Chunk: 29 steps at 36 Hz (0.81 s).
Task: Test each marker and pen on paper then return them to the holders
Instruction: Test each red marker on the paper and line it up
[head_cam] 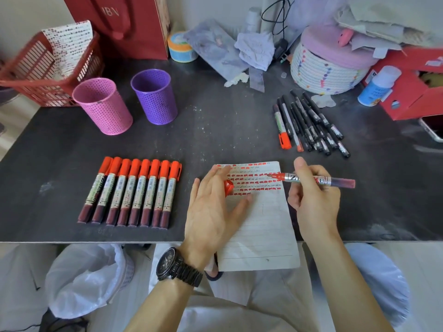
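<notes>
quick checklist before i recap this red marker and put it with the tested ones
1. Marker held by right hand: ok.
2. Cap ready in left hand: ok.
3. Tip has marked the paper: cannot tell, it sits over red dashes.
4. Paper pinned flat: ok, left fingers rest on it.
5. Room at the right end of the tested row: ok.
6. Holders upright: ok.

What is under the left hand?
The left hand lies over the lined paper, hiding part of its red test marks. A red cap shows between the fingers; how it is held is unclear.
</notes>
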{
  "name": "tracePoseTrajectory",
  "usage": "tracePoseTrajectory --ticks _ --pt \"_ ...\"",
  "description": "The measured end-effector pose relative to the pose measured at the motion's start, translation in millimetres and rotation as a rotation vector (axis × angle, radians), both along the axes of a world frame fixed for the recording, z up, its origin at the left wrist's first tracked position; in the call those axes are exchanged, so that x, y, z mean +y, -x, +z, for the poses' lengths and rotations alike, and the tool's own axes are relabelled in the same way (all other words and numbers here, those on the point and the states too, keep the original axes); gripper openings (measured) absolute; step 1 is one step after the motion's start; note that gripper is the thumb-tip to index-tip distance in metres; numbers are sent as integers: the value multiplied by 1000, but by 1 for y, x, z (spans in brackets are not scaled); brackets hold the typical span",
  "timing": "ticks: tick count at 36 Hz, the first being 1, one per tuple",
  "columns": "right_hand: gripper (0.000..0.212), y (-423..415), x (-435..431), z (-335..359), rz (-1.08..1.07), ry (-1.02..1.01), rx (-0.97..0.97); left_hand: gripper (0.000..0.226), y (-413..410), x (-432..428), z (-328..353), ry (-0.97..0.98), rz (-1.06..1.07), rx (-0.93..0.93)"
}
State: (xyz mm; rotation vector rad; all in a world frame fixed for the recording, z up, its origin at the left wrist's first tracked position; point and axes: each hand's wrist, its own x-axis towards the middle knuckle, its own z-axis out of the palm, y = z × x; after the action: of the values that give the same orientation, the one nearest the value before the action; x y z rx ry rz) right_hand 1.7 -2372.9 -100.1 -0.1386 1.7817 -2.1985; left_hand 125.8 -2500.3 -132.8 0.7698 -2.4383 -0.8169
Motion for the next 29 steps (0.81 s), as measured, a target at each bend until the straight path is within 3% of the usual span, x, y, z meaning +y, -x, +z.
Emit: tracePoseTrajectory --ticks 4,7,11,14,19,25,29 --pt "21 -11 16 10 32 63 -81 29 -15 -4 11 -223 117 237" --pt "21 -21 31 12 131 154 -180 30 -34 -7 17 -354 146 289" --pt "32 -38 47 8 229 190 -251 20 -68 0 21 -470 122 272" --pt "39 -54 51 4 263 183 -323 28 -89 10 22 -513 118 202" --pt "27 -76 58 3 231 172 -385 38 -114 23 16 -616 10 149" --pt "19 -93 61 4 183 147 -376 19 -125 37 12 -717 -18 258" --pt "17 -100 60 3 200 94 -339 14 -124 40 10 -689 -8 223"
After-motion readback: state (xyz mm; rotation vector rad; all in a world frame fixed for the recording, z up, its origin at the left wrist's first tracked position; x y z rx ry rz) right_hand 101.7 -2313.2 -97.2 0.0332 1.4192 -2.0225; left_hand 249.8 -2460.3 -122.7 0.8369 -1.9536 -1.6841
